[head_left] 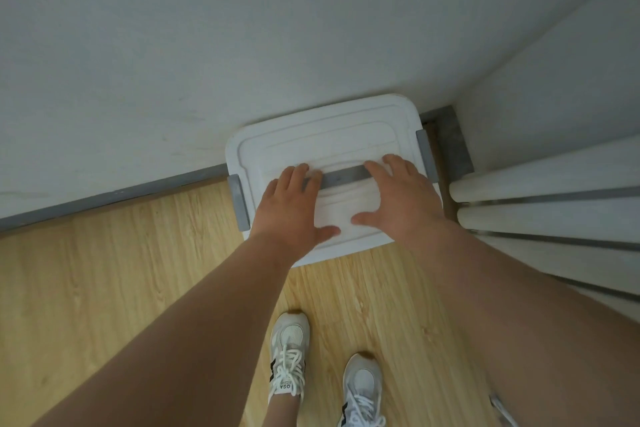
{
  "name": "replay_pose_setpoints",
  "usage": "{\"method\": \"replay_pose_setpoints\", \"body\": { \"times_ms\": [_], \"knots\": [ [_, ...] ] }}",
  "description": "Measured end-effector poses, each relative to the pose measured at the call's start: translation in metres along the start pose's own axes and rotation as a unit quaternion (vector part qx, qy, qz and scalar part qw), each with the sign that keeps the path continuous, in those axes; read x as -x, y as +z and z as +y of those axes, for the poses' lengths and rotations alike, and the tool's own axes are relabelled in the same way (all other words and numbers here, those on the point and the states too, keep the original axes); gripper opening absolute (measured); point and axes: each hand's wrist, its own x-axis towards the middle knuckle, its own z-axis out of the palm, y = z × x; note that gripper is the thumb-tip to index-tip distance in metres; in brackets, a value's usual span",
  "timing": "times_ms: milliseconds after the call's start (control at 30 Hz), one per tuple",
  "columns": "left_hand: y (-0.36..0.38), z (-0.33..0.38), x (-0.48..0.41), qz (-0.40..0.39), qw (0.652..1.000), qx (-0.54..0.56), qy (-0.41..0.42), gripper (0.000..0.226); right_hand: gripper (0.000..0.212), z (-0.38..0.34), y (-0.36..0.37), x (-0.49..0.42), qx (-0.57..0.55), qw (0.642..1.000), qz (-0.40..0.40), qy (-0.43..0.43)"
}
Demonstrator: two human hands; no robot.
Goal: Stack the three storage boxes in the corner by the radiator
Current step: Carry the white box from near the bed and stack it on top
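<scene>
Item count, corner by radiator
Visible: 1 storage box with 1 lid, 2 grey side clips, 1 grey handle bar; 2 hands; 2 shoes; 1 radiator, 4 tubes

A white storage box with a closed lid sits at about 12 o'clock in the corner, its far edge against the wall, a white radiator just beside it at 3 o'clock. Grey clips show on its left and right ends. The left hand and right hand lie flat and spread on the lid, fingertips touching its grey handle. White laced shoes stand at 6 o'clock on the wooden floor.
</scene>
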Motion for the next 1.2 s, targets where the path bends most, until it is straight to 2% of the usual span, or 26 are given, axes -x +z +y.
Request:
{"method": "replay_pose_setpoints", "body": {
  "times_ms": [133, 233, 400, 700, 1000, 1200],
  "knots": [
    [0.017, -0.007, 0.022, -0.043, 0.998, -0.045, -0.005, 0.117, 0.125, 0.002, 0.019, 0.012, 0.054, 0.997, -0.052, -0.005],
    [0.025, -0.011, 0.031, -0.084, 0.994, -0.07, -0.015, 0.127, 0.132, 0.003, 0.021, 0.014, 0.094, 0.993, -0.073, -0.014],
    [0.025, -0.013, 0.03, -0.093, 0.992, -0.09, -0.018, 0.124, 0.12, 0.007, 0.014, 0.013, 0.118, 0.991, -0.058, -0.019],
    [0.027, -0.003, 0.035, -0.081, 0.994, -0.073, -0.023, 0.11, 0.12, 0.009, 0.014, 0.014, 0.146, 0.988, -0.049, -0.022],
    [0.019, 0.0, 0.032, -0.099, 0.991, -0.08, -0.03, 0.111, 0.11, 0.004, 0.006, 0.017, 0.101, 0.992, -0.08, -0.01],
    [-0.007, 0.011, 0.024, -0.124, 0.989, -0.062, -0.049, 0.089, 0.089, 0.001, -0.014, 0.025, 0.03, 0.996, -0.08, -0.001]
  ]
}}
